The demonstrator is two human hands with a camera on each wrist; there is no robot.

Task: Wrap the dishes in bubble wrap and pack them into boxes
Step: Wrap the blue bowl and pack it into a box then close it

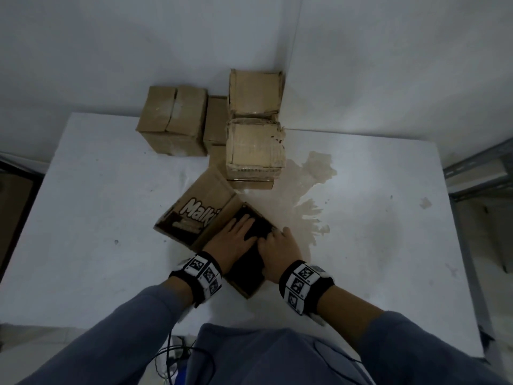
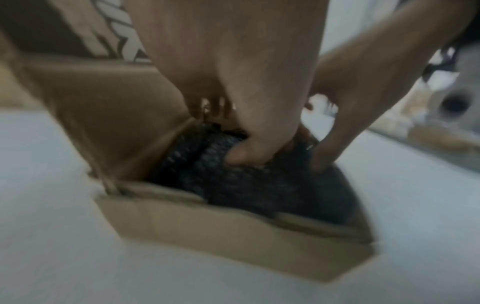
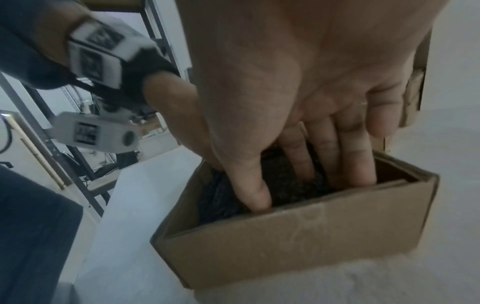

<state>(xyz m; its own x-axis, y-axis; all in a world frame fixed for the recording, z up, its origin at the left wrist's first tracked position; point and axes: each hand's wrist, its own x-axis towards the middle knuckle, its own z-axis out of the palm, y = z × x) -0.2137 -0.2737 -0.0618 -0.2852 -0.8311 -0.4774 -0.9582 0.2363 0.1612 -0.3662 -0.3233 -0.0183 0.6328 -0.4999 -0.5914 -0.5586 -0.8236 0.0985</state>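
Pressing into the open box [image 1: 194, 215], both the left hand [image 1: 236, 234] and right hand [image 1: 280, 251] are pushing straight fingers onto the dark wrapped bundle [image 2: 233, 185].

The white desk [image 1: 374, 245] carries an open cardboard box [image 1: 194, 218] printed with white lettering, standing near the centre, with dark wrapped contents inside it. A group of closed cardboard boxes [image 1: 173, 123] stands toward 12 o'clock at the far edge, one stacked pair [image 1: 255, 129] among them. A brown stain [image 1: 311, 187] marks the surface toward 2 o'clock from the open box.
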